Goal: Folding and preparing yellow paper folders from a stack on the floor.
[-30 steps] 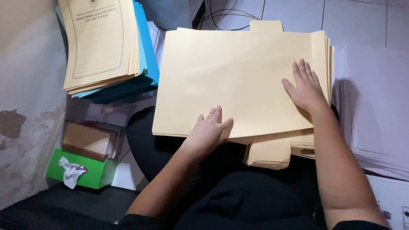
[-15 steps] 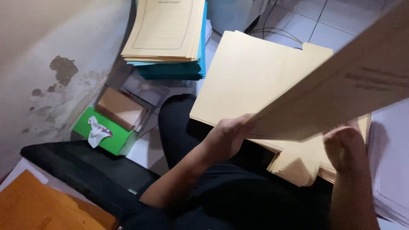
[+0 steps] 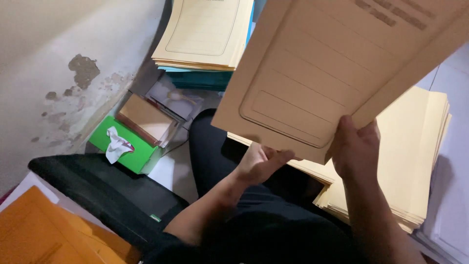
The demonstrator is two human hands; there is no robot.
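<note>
My right hand (image 3: 355, 150) grips the lower edge of a cream paper folder (image 3: 337, 73) and holds it up, tilted, close to the camera. My left hand (image 3: 261, 162) is under the folder's lower left corner with the fingers spread, touching or just below it. Beneath both hands, on my lap, lies a thick stack of the same cream folders (image 3: 415, 161). The raised folder hides most of that stack.
Another pile of cream folders (image 3: 205, 34) rests on teal ones at the back. A green tissue box (image 3: 124, 146) and a small brown box (image 3: 144, 117) stand by the stained wall. Orange folders (image 3: 44, 234) lie at lower left, white paper (image 3: 449, 220) at right.
My right hand has lifted a folder off the lap stack and raised it toward the camera. My left hand left the stack and moved under it. The view swung left.
</note>
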